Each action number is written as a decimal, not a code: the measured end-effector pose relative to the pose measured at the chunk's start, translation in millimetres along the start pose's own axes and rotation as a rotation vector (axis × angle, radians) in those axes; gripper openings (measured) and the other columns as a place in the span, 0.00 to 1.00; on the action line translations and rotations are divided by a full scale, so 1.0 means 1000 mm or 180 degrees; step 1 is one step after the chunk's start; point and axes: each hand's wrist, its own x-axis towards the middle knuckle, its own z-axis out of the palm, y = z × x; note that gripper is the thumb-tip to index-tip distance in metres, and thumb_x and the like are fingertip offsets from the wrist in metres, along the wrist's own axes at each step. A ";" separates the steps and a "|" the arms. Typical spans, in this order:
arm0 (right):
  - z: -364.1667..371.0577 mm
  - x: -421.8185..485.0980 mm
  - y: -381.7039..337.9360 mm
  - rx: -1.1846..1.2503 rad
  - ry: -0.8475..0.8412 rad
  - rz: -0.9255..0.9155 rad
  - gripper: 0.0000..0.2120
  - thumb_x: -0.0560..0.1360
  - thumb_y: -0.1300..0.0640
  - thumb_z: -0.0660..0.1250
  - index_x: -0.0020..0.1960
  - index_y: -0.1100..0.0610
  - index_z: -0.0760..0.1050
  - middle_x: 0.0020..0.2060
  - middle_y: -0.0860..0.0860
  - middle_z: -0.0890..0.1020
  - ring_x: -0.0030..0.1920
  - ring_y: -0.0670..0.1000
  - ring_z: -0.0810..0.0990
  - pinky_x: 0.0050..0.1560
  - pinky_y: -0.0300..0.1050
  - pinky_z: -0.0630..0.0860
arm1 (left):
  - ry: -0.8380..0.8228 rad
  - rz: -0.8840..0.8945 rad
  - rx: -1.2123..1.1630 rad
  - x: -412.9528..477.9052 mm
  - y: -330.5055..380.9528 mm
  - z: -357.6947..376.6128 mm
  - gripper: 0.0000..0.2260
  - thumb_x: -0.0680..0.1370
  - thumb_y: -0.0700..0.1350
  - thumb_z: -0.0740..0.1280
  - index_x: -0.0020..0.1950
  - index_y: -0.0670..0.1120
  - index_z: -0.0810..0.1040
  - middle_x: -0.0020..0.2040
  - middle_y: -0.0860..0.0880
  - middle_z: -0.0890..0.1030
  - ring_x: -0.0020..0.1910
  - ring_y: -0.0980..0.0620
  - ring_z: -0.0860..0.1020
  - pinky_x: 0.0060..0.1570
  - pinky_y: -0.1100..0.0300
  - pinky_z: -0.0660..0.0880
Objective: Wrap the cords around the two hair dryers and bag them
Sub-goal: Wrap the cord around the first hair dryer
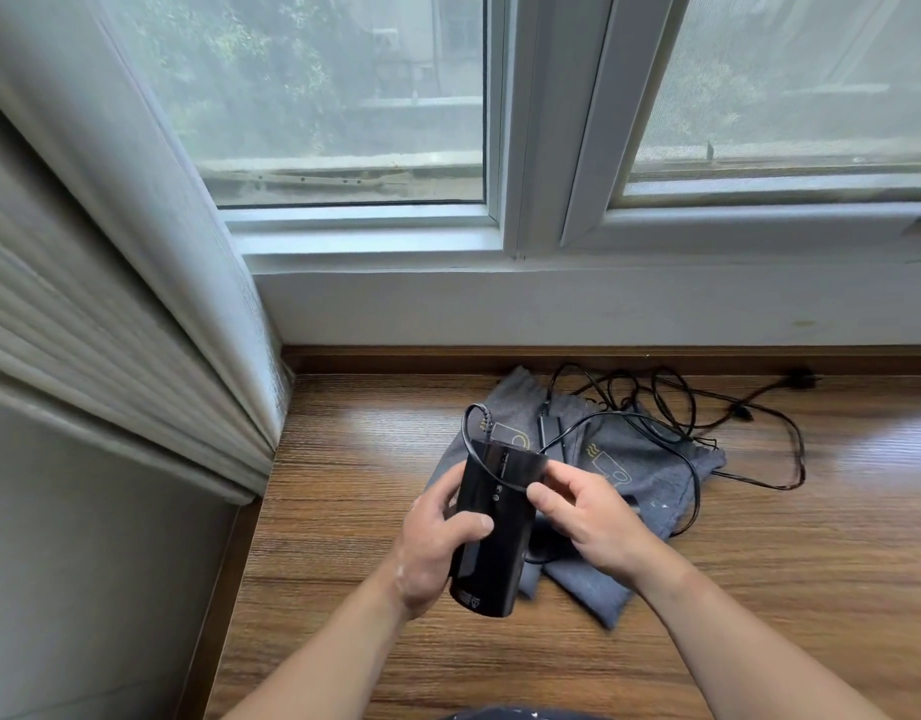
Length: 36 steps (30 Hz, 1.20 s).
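Observation:
My left hand point(437, 543) grips a black hair dryer point(495, 522) around its body, holding it above the wooden sill. Its black cord point(471, 449) leaves the far end, loops back and crosses the dryer's top. My right hand point(588, 517) pinches that cord against the dryer's right side. Under my hands lie two grey cloth bags point(650, 475) with yellow prints. A second dark dryer point(544, 545) shows only partly beneath my right hand. More black cord point(734, 407) lies tangled behind the bags, ending in a plug point(806, 380) near the wall.
The wooden sill point(344, 511) runs along a white wall under a closed window point(344, 148). A pale curtain point(110, 304) hangs at the left, reaching down to the sill's left corner.

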 end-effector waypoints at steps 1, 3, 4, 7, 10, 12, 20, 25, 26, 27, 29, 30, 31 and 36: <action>-0.001 0.001 0.000 0.0097 -0.0069 0.0047 0.12 0.82 0.58 0.65 0.64 0.56 0.79 0.43 0.37 0.86 0.41 0.35 0.83 0.43 0.27 0.75 | 0.0002 -0.0010 -0.0079 0.000 0.001 0.000 0.23 0.70 0.42 0.70 0.66 0.45 0.80 0.58 0.38 0.84 0.56 0.41 0.81 0.59 0.44 0.77; -0.003 0.002 -0.001 0.0363 -0.0141 0.0133 0.12 0.80 0.55 0.68 0.62 0.56 0.79 0.34 0.38 0.83 0.33 0.38 0.77 0.34 0.30 0.71 | -0.0025 -0.0007 -0.0163 -0.002 0.004 0.000 0.22 0.72 0.44 0.71 0.67 0.45 0.80 0.61 0.36 0.83 0.58 0.41 0.81 0.60 0.46 0.78; -0.004 0.002 0.000 0.0479 -0.0144 0.0187 0.13 0.78 0.52 0.71 0.61 0.55 0.80 0.33 0.40 0.82 0.32 0.39 0.73 0.32 0.31 0.68 | -0.0062 -0.0007 -0.0178 -0.002 0.005 -0.001 0.22 0.73 0.44 0.71 0.68 0.45 0.80 0.63 0.35 0.82 0.60 0.40 0.81 0.62 0.45 0.78; -0.007 0.000 0.002 0.0579 -0.0176 0.0193 0.24 0.70 0.43 0.78 0.59 0.55 0.79 0.34 0.41 0.82 0.30 0.39 0.72 0.30 0.31 0.67 | -0.0199 -0.0048 -0.0096 -0.003 0.006 -0.002 0.19 0.79 0.43 0.68 0.70 0.46 0.78 0.66 0.35 0.80 0.66 0.34 0.79 0.68 0.39 0.74; -0.008 -0.001 0.003 0.0604 -0.0219 0.0149 0.26 0.67 0.49 0.78 0.62 0.58 0.78 0.48 0.47 0.88 0.44 0.42 0.85 0.43 0.34 0.78 | -0.0268 -0.0082 -0.0052 -0.003 0.011 -0.002 0.18 0.81 0.45 0.65 0.71 0.48 0.78 0.67 0.38 0.81 0.67 0.36 0.79 0.68 0.44 0.76; -0.006 -0.001 0.009 0.0766 -0.0083 0.0169 0.28 0.66 0.52 0.80 0.62 0.59 0.78 0.55 0.57 0.87 0.56 0.54 0.86 0.55 0.46 0.81 | -0.0159 -0.0047 0.0085 0.000 0.015 -0.002 0.15 0.82 0.47 0.65 0.68 0.51 0.80 0.64 0.40 0.83 0.64 0.42 0.81 0.63 0.49 0.79; 0.026 0.005 0.011 0.0643 0.1260 0.0425 0.29 0.56 0.42 0.82 0.47 0.57 0.77 0.43 0.57 0.86 0.43 0.53 0.84 0.54 0.61 0.81 | 0.0711 0.0383 0.2125 0.002 0.003 0.021 0.46 0.70 0.63 0.71 0.83 0.58 0.52 0.69 0.55 0.67 0.68 0.55 0.72 0.71 0.53 0.72; 0.031 -0.001 -0.001 0.0161 0.1264 0.0401 0.30 0.55 0.38 0.81 0.46 0.56 0.76 0.41 0.55 0.86 0.42 0.54 0.86 0.47 0.58 0.83 | 0.0774 0.0519 0.2511 0.003 -0.003 0.023 0.65 0.57 0.66 0.78 0.84 0.52 0.45 0.72 0.54 0.61 0.72 0.53 0.67 0.72 0.55 0.71; 0.029 -0.001 -0.003 0.0043 0.1178 0.0357 0.28 0.56 0.39 0.82 0.46 0.55 0.77 0.40 0.53 0.86 0.42 0.53 0.86 0.46 0.56 0.83 | 0.0850 0.0549 0.2480 0.005 -0.002 0.022 0.63 0.57 0.64 0.78 0.84 0.52 0.47 0.72 0.54 0.63 0.71 0.54 0.67 0.72 0.56 0.70; 0.027 -0.001 -0.004 -0.0017 0.1067 0.0273 0.25 0.58 0.42 0.83 0.45 0.54 0.77 0.39 0.51 0.87 0.42 0.51 0.86 0.45 0.53 0.83 | 0.0898 0.0553 0.2416 0.006 -0.002 0.020 0.61 0.57 0.62 0.77 0.84 0.52 0.49 0.72 0.54 0.64 0.71 0.55 0.67 0.71 0.58 0.70; 0.019 -0.001 -0.004 0.0033 0.0837 0.0089 0.17 0.63 0.51 0.84 0.44 0.55 0.79 0.40 0.51 0.88 0.42 0.52 0.86 0.48 0.52 0.83 | 0.0921 0.0533 0.2224 0.006 0.001 0.017 0.59 0.58 0.59 0.77 0.84 0.53 0.52 0.73 0.55 0.67 0.71 0.56 0.68 0.71 0.63 0.67; 0.013 0.000 -0.005 0.0105 0.0732 0.0043 0.14 0.65 0.54 0.83 0.44 0.55 0.80 0.41 0.52 0.88 0.44 0.54 0.87 0.50 0.54 0.83 | 0.0894 0.0505 0.2112 0.005 0.004 0.014 0.58 0.58 0.58 0.78 0.83 0.54 0.53 0.73 0.56 0.67 0.71 0.58 0.67 0.71 0.67 0.66; 0.008 0.001 -0.007 0.0138 0.0640 0.0014 0.12 0.66 0.55 0.82 0.43 0.55 0.81 0.41 0.54 0.88 0.44 0.56 0.87 0.51 0.55 0.83 | 0.0852 0.0490 0.2005 0.003 0.006 0.011 0.58 0.58 0.57 0.79 0.83 0.56 0.53 0.73 0.57 0.68 0.71 0.60 0.67 0.68 0.73 0.63; -0.016 0.000 -0.005 0.0236 0.0642 -0.0163 0.08 0.70 0.65 0.78 0.37 0.54 0.84 0.32 0.51 0.86 0.34 0.44 0.81 0.40 0.37 0.76 | 0.0400 0.0237 0.1371 -0.001 0.011 -0.007 0.54 0.57 0.52 0.82 0.77 0.67 0.59 0.73 0.59 0.74 0.71 0.56 0.75 0.73 0.55 0.71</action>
